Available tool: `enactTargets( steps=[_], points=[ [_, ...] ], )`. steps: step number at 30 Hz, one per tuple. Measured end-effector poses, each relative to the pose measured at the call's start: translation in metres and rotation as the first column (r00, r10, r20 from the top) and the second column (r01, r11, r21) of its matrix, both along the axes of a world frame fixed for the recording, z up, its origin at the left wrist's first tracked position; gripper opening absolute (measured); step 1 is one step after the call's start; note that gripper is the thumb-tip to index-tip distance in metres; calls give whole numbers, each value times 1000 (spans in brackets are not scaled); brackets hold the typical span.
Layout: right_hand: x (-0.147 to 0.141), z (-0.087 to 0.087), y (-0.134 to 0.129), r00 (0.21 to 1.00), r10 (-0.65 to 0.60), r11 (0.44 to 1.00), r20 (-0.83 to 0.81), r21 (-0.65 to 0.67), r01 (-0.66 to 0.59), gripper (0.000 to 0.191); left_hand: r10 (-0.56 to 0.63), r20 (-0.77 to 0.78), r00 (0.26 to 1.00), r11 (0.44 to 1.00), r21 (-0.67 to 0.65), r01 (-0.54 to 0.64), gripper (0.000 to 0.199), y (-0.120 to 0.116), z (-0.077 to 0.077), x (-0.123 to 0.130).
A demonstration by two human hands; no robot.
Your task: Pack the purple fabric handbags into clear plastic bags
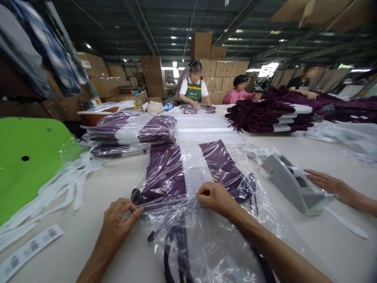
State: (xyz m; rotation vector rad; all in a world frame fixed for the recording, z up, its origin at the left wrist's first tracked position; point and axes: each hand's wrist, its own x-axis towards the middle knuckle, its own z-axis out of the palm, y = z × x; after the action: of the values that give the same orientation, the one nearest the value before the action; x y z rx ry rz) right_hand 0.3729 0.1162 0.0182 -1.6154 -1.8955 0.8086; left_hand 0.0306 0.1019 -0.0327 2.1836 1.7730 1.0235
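Note:
A folded purple garment (165,171) with a white band (196,167) lies inside a clear plastic bag (203,239) on the table (118,173). My left hand (119,220) pinches the bag's plastic at the garment's lower left corner. Fingers curled, my right hand (216,198) grips the plastic just below the white band. Purple straps (176,251) show through the loose part of the bag nearest me. At the right, another person's hand (332,186) is beside a grey tape dispenser (294,181).
Bagged garments (132,129) are stacked at back left, unbagged purple ones (271,114) at back right. A green board (29,161), white strips (59,196) and a barcode label sheet (31,253) lie left. A person in a green apron (194,92) and others work across the table.

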Motion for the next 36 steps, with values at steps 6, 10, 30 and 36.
enactTargets(
  steps=[6, 10, 30, 36],
  points=[
    [5, -10, 6, 999, 8, 1000, -36, -22, -9, 18, 96, -84, 992, 991, 99, -88, 44, 6, -9, 7],
    [10, -10, 9, 998, 39, 997, -49, -66, -42, 17, 109, -112, 988, 989, 114, -96, 43, 6, -7, 12],
    [17, -16, 22, 998, 43, 999, -55, -9, -43, 45, 244, 27, 969, 970, -3, -244, 45, 2, -3, 24],
    [6, -20, 24, 998, 58, 998, -11, -8, -58, 17, 267, 61, 962, 964, -14, -266, 47, 5, -7, 23]
  ],
)
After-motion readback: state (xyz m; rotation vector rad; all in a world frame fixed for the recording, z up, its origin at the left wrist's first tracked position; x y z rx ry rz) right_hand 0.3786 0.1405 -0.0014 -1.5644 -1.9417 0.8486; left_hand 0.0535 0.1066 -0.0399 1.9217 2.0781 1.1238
